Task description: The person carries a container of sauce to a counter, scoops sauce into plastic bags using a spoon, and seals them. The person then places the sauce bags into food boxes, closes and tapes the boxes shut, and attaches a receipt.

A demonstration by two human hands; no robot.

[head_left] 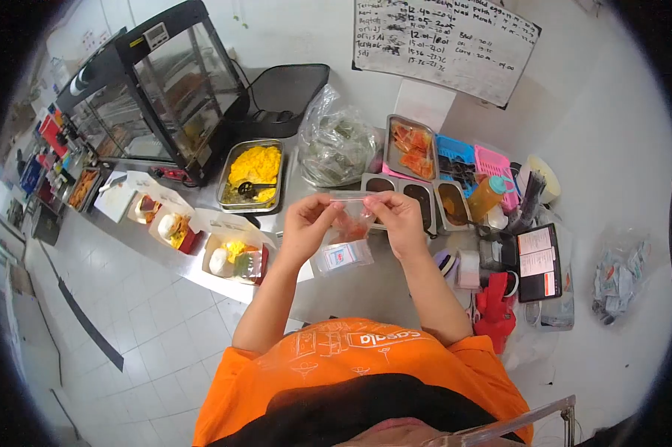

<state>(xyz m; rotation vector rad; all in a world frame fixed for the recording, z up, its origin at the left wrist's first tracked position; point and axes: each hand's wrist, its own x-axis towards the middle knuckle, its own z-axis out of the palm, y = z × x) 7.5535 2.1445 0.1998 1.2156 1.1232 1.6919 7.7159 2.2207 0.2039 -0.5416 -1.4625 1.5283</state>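
My left hand (306, 227) and my right hand (401, 225) pinch the top edge of a small clear plastic bag (354, 217) from both sides. Something reddish shows through the bag, and I cannot make out what it is. Just below it on the steel counter lies a clear packet with a white and blue label (342, 255). To the left of my hands stands an open food box (235, 257) with white rice, yellow egg and a green-topped packet. Two more filled boxes, a middle one (175, 229) and a far one (148, 208), stand beyond it.
Behind my hands are a tray of scrambled egg (255, 165) with a black slotted spoon (252, 188), a bag of green-wrapped items (339, 149), and a tray of reddish packets (413, 147). A glass warmer (168, 89) stands left; sauce pans (454, 203) and a tablet (539, 261) are right.
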